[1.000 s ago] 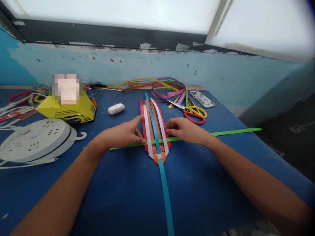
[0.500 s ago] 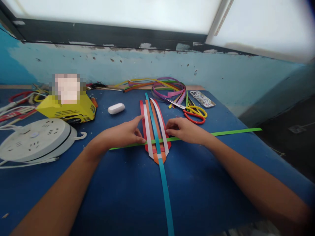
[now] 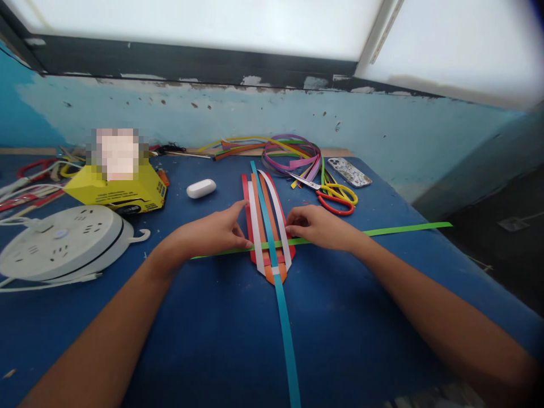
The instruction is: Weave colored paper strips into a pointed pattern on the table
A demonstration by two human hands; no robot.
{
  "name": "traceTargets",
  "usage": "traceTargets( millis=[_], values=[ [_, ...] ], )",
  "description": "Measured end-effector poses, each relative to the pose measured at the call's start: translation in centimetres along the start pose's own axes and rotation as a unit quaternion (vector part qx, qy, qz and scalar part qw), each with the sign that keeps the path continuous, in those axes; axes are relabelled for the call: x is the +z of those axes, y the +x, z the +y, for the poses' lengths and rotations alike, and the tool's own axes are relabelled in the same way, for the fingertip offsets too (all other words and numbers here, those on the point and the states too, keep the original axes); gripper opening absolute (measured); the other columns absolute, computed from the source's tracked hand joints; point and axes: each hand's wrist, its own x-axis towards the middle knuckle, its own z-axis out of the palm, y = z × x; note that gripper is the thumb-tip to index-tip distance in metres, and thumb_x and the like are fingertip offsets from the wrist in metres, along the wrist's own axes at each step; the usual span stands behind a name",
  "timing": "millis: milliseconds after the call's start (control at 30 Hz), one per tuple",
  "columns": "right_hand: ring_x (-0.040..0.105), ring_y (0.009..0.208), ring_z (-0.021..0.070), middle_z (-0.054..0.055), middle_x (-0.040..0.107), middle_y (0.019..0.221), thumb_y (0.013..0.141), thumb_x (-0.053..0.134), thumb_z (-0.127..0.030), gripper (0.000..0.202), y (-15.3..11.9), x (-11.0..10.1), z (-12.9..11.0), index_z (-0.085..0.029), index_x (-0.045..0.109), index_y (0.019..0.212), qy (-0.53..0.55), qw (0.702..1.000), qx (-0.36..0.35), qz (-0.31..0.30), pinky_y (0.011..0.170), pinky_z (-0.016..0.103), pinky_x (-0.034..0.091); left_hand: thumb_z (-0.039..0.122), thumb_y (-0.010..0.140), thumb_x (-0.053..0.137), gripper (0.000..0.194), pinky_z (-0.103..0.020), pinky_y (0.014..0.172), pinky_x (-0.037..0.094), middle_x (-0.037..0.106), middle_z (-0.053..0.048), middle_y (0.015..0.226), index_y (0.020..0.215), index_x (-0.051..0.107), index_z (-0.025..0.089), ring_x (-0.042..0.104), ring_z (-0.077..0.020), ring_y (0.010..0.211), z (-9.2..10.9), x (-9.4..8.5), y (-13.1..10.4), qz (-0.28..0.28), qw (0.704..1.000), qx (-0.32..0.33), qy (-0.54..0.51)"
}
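Observation:
A woven piece of red, white and orange strips (image 3: 255,221) lies at the middle of the blue table, with a long blue strip (image 3: 287,328) running down its centre toward me. A green strip (image 3: 408,229) crosses it near its pointed lower end. My left hand (image 3: 216,231) is at the left edge, its thumb and fingers apart and a fingertip resting on the green strip. At the right edge is my right hand (image 3: 312,225), thumb and fingers curled close together beside the white and red strips; what they pinch is hidden.
Scissors (image 3: 335,197) with red and yellow handles lie behind my right hand, near a phone (image 3: 349,171) and coiled coloured strips (image 3: 293,153). A white case (image 3: 201,188), yellow box (image 3: 119,190) and white power reel (image 3: 63,241) are at the left.

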Motion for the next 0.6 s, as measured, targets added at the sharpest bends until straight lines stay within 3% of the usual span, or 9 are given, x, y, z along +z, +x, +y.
traceTargets(
  millis=[133,233,433,600],
  values=[
    [0.064,0.079,0.0193,0.004,0.073,0.088,0.089,0.069,-0.042,0.022,-0.2,-1.5,0.4,-0.020,0.070,0.092,0.001,0.997,-0.007,-0.077,0.066,0.029,0.045,0.045,0.077,0.074,0.116,-0.028,0.072,0.051,0.078,-0.005,0.101,0.165,0.002,0.020,0.074,-0.0256,0.091,0.3,-0.4,-0.5,-0.019,1.000,-0.008,0.016],
    [0.064,0.080,0.0202,0.003,0.072,0.088,0.080,0.079,-0.041,0.024,-0.3,-2.4,0.7,-0.020,0.070,0.091,-0.005,0.992,-0.002,-0.126,0.067,0.029,0.046,0.040,0.074,0.075,0.121,-0.028,0.072,0.050,0.078,-0.005,0.100,0.165,-0.002,0.020,0.074,-0.0255,0.091,0.4,-0.8,-0.8,-0.039,0.999,-0.015,0.030],
    [0.059,0.071,0.0170,0.001,0.068,0.078,0.083,0.073,-0.033,0.014,-0.3,-3.1,1.0,-0.020,0.069,0.083,-0.028,0.986,0.004,-0.163,0.063,0.029,0.043,0.042,0.078,0.072,0.112,-0.029,0.075,0.051,0.077,-0.006,0.101,0.165,0.005,0.022,0.073,-0.0259,0.093,0.3,-1.1,-0.7,-0.040,0.999,-0.009,0.017],
    [0.061,0.076,0.0181,0.002,0.068,0.083,0.083,0.073,-0.036,0.017,-0.7,-4.8,1.7,-0.020,0.072,0.091,-0.040,0.980,0.014,-0.195,0.066,0.028,0.044,0.045,0.077,0.073,0.111,-0.029,0.077,0.050,0.075,-0.007,0.105,0.165,0.009,0.023,0.073,-0.0266,0.095,0.4,-1.2,-0.9,-0.046,0.998,-0.013,0.032]
  ],
)
